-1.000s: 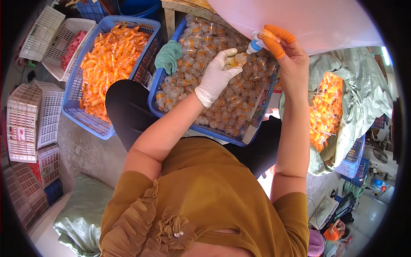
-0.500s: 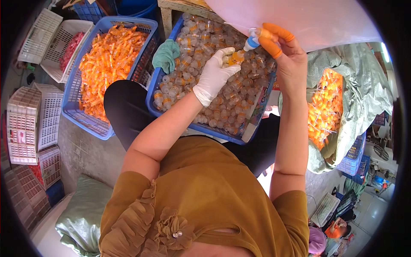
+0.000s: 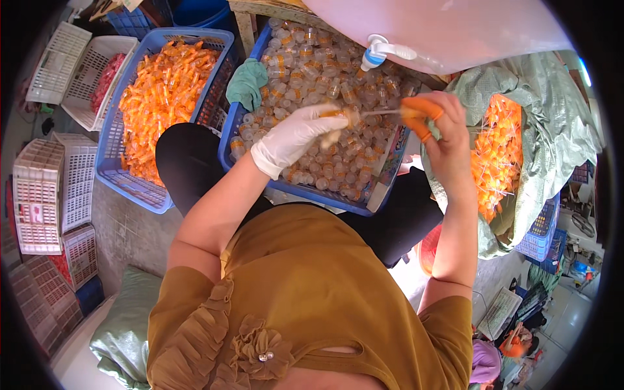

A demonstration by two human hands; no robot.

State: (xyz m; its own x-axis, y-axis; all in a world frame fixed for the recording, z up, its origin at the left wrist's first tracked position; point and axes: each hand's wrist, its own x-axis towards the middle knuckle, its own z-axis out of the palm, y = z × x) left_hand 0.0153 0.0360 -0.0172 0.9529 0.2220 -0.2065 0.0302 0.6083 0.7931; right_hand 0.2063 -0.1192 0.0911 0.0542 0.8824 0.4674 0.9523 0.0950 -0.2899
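A white glove covers my left hand (image 3: pixel 289 138), whose fingers are closed around a small clear bottle with an orange label (image 3: pixel 343 117), above the middle of a blue basket (image 3: pixel 227 142). My right hand (image 3: pixel 447 130), with orange finger covers, pinches the end of a thin white stick (image 3: pixel 382 112). The stick's other end points at the bottle's mouth; blur hides whether it is inside. Many similar small bottles (image 3: pixel 325 170) fill the basket below. Beyond my hands, a white tap with a blue ring (image 3: pixel 373 58) sticks out from a large pinkish translucent container (image 3: pixel 448 29).
At left, a blue basket (image 3: pixel 107 166) holds orange-filled bottles (image 3: pixel 166 91). On the right, an opened woven sack (image 3: pixel 552 130) contains orange pieces with white sticks (image 3: pixel 499 153). A green cloth (image 3: pixel 247 84) hangs over the bottle basket's rim. White crates (image 3: pixel 36 188) stand far left.
My left hand has drawn the bottle away from under the tap, toward me. My right hand has left the tap, moved right and nearer, and now holds a thin white stick.
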